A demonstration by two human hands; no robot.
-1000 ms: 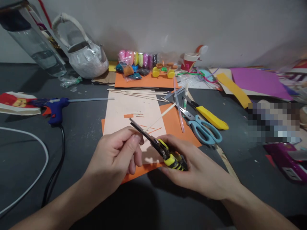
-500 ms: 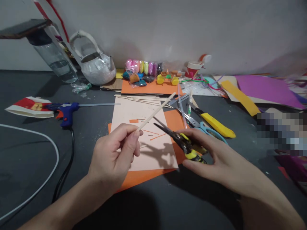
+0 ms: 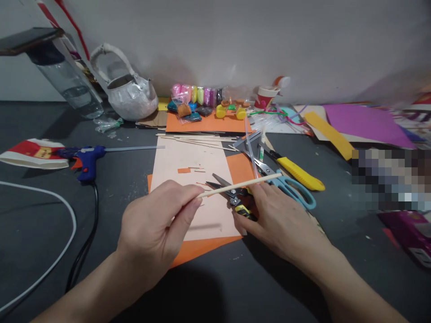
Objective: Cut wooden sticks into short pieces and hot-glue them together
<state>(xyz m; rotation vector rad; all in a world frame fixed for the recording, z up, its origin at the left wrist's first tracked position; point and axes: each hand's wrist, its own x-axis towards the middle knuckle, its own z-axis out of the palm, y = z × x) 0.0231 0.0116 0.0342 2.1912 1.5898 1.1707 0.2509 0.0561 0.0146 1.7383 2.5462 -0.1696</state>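
My left hand [image 3: 151,220] pinches a thin wooden stick [image 3: 242,184] between thumb and forefinger. The stick points right, nearly level, and its far end passes above my right hand [image 3: 286,217]. Low over the pale sheet [image 3: 171,154], my right hand has its fingers round the yellow-and-black handles of a pair of snips [image 3: 234,201]. The blades of the snips stand apart and point left, behind the stick. Small stick offcuts and an orange scrap [image 3: 183,170] lie on the sheet, with orange paper [image 3: 198,251] beneath it.
Blue-handled scissors [image 3: 296,193] and a yellow cutter knife [image 3: 299,172] lie right of the sheet. A blue glue gun [image 3: 90,165] with its cable is at left. Several sticks [image 3: 195,140] lie across the sheet's far end. Behind stand a kettle [image 3: 133,98] and bagged clay [image 3: 193,96].
My right hand has lowered the snips to the sheet and moved them slightly left. The stick in my left hand has swung from slanting upward to nearly level, pointing right.
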